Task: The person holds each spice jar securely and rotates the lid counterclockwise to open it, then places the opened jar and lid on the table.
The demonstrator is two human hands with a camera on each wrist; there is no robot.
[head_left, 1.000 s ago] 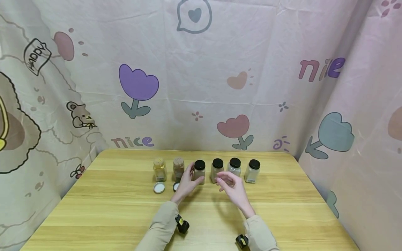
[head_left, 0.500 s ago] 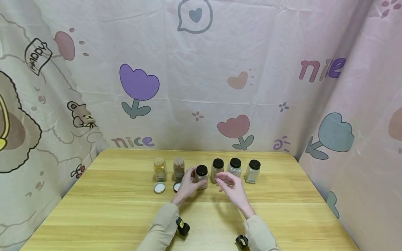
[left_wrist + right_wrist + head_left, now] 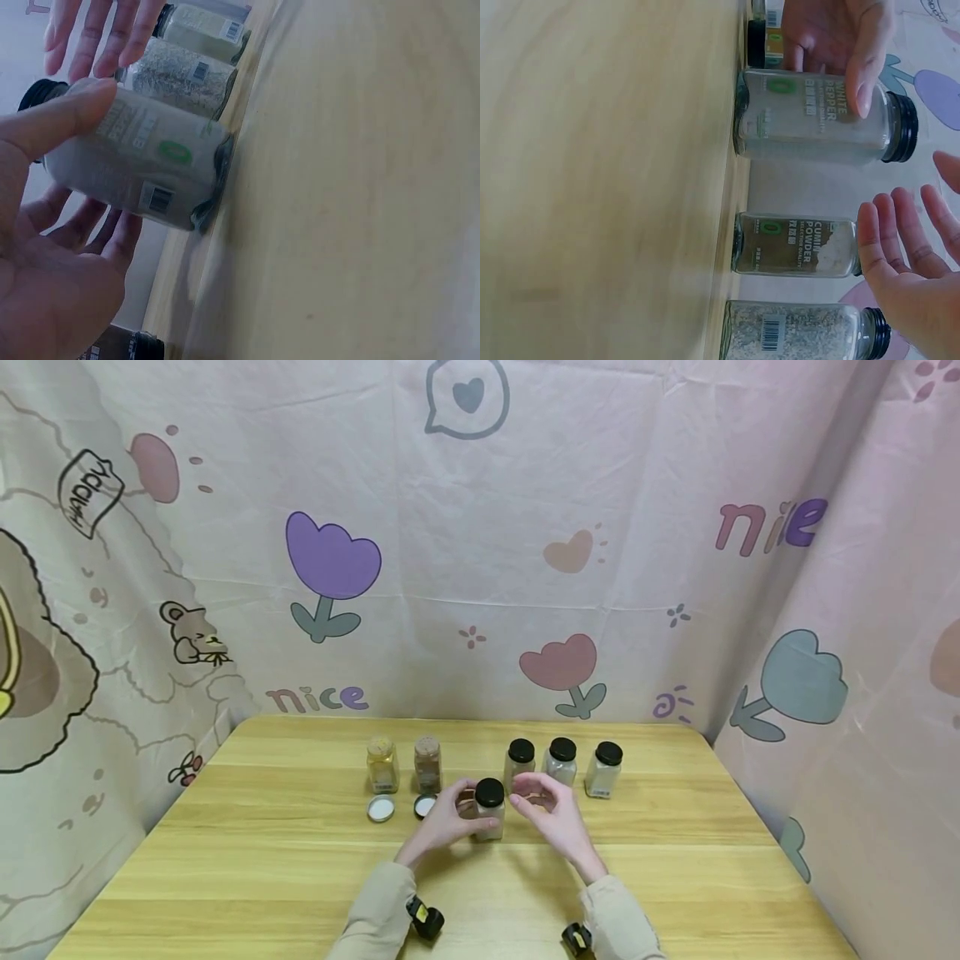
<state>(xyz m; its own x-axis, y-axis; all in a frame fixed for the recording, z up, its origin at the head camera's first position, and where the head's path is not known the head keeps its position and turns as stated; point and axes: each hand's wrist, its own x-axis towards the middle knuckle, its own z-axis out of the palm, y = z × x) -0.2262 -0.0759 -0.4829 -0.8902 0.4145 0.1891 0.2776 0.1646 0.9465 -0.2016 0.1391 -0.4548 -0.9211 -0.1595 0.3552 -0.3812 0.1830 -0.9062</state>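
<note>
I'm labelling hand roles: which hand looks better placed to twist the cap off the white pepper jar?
Probably the right hand: it holds nothing and hovers beside the black cap, while the left hand grips the white pepper jar by its body.

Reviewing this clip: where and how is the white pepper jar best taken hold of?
Probably around the body of the white pepper jar, just below its black lid, coming from the left, as the left grip does now. The body is tall, straight and flat-sided, and the pose roughly upright, so opposite faces should give steady hold while leaving the lid uncovered.
</note>
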